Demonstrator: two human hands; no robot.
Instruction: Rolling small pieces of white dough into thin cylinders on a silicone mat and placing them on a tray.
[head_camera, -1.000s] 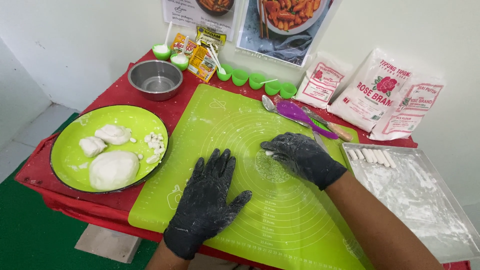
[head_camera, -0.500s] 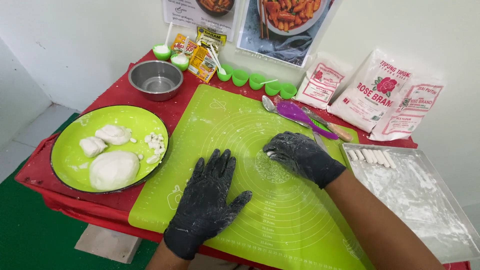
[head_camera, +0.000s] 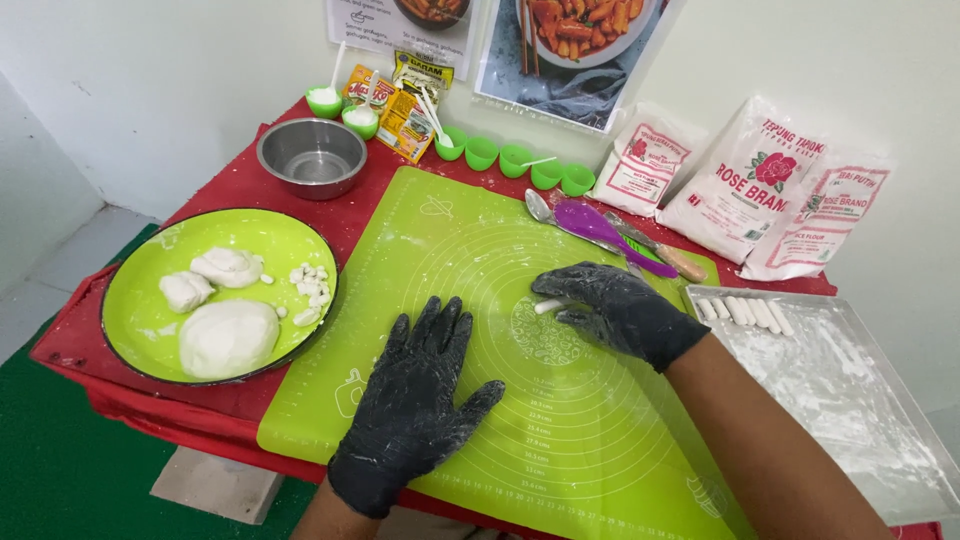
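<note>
The right hand is lifting off the green silicone mat — a second ago its palm was lying flat over the small dough stick, and now the fingers are arching up and curling, with the fingertips closing around the stick's near end. The stick is showing itself for the first time, a short white roll lying on the mat just left of those fingertips, near the middle of the printed circles. That suggests the rolling of this piece is ending and the hand is picking it up, though the grip is only partly visible behind the glove.

The left hand is not moving at all: it is resting palm-down on the mat with fingers spread wide, holding nothing.

To the right, the metal tray is carrying a row of finished sticks at its far end — matching the one on the mat. On the left, the green plate is holding the dough lumps. The worktop is draped in red cloth.
</note>
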